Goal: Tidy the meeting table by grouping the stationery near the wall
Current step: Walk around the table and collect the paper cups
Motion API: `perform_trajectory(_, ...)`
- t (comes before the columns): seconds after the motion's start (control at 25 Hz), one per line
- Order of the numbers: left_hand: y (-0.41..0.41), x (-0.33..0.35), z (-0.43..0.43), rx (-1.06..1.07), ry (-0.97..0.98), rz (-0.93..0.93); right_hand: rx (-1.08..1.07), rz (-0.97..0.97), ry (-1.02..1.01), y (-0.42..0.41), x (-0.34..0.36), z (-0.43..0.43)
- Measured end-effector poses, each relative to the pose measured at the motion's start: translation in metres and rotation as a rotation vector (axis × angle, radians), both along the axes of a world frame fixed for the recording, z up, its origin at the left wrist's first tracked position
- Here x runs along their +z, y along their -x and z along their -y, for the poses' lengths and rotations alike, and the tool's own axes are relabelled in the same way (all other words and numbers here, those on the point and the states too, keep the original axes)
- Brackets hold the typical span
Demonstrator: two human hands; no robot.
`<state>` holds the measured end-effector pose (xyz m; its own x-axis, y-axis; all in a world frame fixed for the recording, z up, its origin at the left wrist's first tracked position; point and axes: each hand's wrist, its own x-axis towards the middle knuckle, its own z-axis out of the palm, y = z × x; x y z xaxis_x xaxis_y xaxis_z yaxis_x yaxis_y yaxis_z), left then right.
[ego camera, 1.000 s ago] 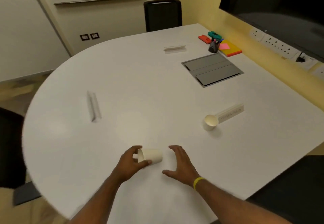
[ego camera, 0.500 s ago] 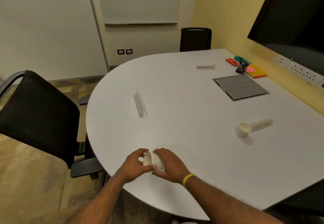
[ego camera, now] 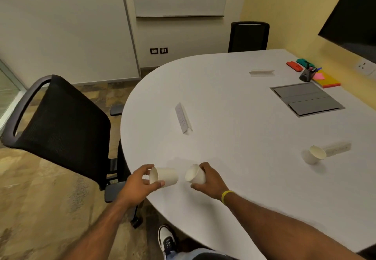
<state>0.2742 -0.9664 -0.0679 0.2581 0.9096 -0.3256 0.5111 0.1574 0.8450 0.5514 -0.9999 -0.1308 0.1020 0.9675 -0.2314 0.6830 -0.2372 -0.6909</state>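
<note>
My left hand (ego camera: 140, 184) grips a white paper cup (ego camera: 165, 176) held on its side at the near edge of the white table (ego camera: 234, 105). Close beside it, my right hand (ego camera: 209, 179) grips a second paper cup (ego camera: 194, 175), tilted with its mouth to the left. The two cups are a short gap apart. Stationery sits grouped by the yellow wall at the far right: a red stapler (ego camera: 294, 65), a green item (ego camera: 304, 62), a black pen holder (ego camera: 306, 74) and a stack of orange and pink sticky notes (ego camera: 328, 79).
A third paper cup (ego camera: 314, 155) lies tilted against a white name plate (ego camera: 338, 148). Two more name plates (ego camera: 183, 120) (ego camera: 261, 72) stand on the table. A grey cable hatch (ego camera: 306, 99) is set in the top. Black chairs (ego camera: 59, 125) (ego camera: 248, 35) stand at the left and far end.
The one stacked cup between my hands has come apart into two, one in each hand. My view has swung left, bringing the near black chair into sight.
</note>
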Motion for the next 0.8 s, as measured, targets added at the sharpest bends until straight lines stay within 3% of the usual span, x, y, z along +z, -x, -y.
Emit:
perform_trajectory(0.12, 0.023, -0.008, -0.045, 0.02, 0.014, -0.035, -0.238, -0.177, 0.03, 0.006, -0.024, -0.05)
perform_trajectory(0.36, 0.052, -0.025, -0.124, -0.004, 0.097, -0.15, -0.624, -0.296, -0.062, 0.02, -0.056, -0.152)
perform_trajectory(0.8, 0.038, -0.045, -0.201, -0.145, 0.132, -0.175, -0.709, -0.245, -0.025, 0.024, -0.088, -0.203)
